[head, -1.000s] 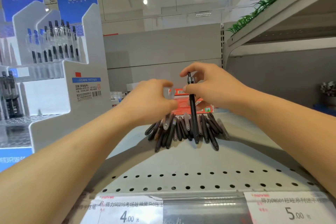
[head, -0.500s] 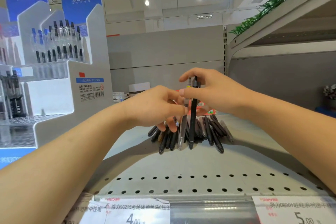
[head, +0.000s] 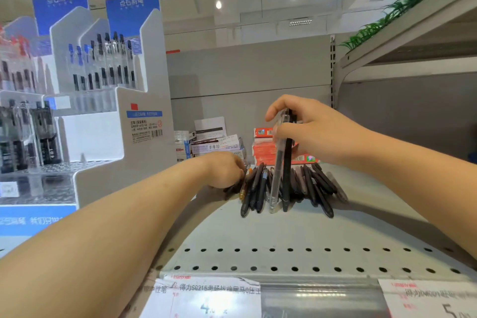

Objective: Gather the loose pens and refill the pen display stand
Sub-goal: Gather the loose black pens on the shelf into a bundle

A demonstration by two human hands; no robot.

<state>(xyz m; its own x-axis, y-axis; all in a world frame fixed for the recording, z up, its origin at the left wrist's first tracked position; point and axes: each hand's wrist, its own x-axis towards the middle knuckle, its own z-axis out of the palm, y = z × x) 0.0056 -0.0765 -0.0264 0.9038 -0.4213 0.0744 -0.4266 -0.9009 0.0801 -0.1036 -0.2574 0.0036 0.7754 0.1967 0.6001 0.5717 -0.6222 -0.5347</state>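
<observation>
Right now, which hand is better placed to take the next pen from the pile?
The left hand: it is down at the loose pens, while the right hand holds two pens upright.

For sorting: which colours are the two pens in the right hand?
One black pen, one clear pen, in the right hand; head view.

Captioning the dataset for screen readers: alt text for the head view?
A right hand holds two pens upright, one clear and one black, over a pile of dark pens on a grey shelf, while the left hand reaches into the pile's left edge. A white pen stand sits to the left.
</observation>
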